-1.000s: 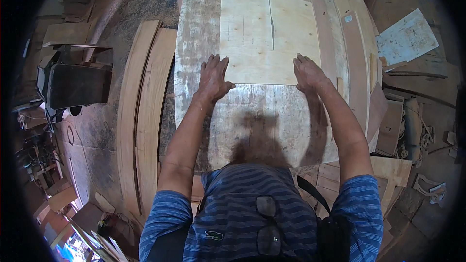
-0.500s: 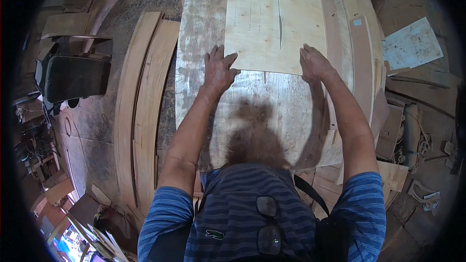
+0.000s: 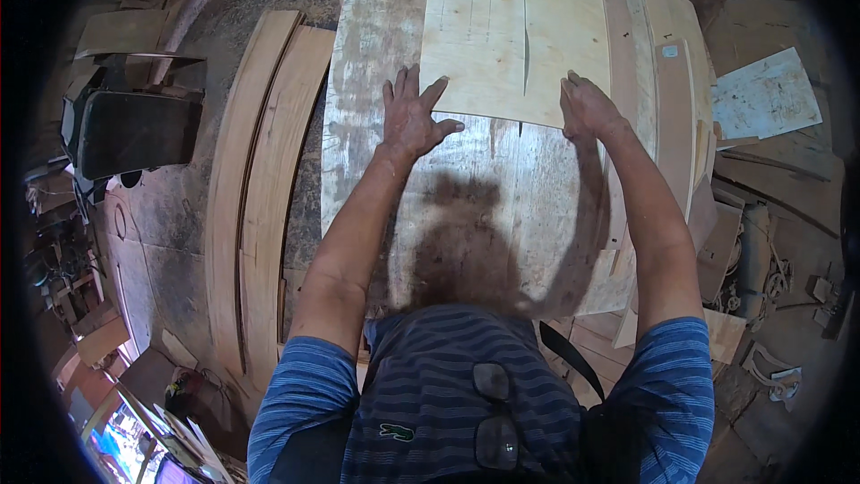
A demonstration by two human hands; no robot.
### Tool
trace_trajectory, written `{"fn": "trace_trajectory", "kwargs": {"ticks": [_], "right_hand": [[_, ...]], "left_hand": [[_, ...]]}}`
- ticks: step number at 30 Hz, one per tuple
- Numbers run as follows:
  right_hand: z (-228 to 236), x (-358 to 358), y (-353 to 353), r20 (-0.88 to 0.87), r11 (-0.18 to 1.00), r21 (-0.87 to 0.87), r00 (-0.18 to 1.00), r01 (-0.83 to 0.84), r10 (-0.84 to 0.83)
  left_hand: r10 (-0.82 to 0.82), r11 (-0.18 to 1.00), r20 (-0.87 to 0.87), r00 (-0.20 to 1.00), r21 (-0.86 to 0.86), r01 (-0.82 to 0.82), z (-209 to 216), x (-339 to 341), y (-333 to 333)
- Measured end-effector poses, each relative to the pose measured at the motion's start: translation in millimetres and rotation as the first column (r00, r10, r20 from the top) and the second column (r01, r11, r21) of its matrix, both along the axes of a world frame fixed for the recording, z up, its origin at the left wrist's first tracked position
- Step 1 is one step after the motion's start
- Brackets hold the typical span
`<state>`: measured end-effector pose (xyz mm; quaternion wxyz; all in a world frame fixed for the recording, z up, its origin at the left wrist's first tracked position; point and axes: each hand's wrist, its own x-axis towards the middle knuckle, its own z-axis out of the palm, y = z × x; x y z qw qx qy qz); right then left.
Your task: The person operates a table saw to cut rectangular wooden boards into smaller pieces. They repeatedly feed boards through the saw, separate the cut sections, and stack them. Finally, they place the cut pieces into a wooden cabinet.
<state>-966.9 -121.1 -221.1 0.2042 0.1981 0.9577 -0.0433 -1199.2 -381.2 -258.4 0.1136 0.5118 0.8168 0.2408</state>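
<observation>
Table of worn, stained wood fills the middle of the view, its near edge against the wearer's body. Along its left side, apart from it, lie two long planks, side by side. The shadow of the wearer's head and body darkens the near part of the tabletop.

Pale plywood sheet lies flat on the far half of the table, its near edge running between the two hands. Just to its right lies a narrow brown board.

Left hand is spread at the near left corner, index fingertip over the sheet's side edge, thumb out past the near edge; it is unclosed and grips nothing. Right hand rests by the near right corner, fingers together on the face; its thumb is hidden, so whether it pinches the edge cannot be told.

Long dark slit runs down the sheet's face, stopping short of the near edge; its depth is unclear. Good handling, as a judgement, means light, equal pressure at both corners, keeping the sheet flat and square, without bending it along that slit, and keeping fingertips clear of splintery edges.
</observation>
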Motion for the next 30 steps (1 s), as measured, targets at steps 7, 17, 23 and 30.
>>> {"fn": "trace_trajectory", "kwargs": {"ticks": [7,17,23,30], "right_hand": [[-16,-2,17,-0.038,1.0,0.009,0.999,-0.029,0.029],[-28,-10,31,-0.066,1.0,-0.006,0.998,0.003,-0.003],[-68,11,63,-0.065,0.999,0.021,0.997,-0.043,0.044],[-35,-13,50,-0.154,0.999,0.036,0.988,-0.015,0.02]], "left_hand": [[0.043,0.999,-0.046,0.998,0.028,-0.042,-13,-3,13],[0.079,0.997,-0.035,0.996,-0.024,-0.08,-17,-8,24],[0.066,0.998,-0.029,0.997,-0.007,-0.066,-16,-9,35],[0.103,0.995,-0.038,0.994,-0.007,-0.104,-16,-16,41]]}}
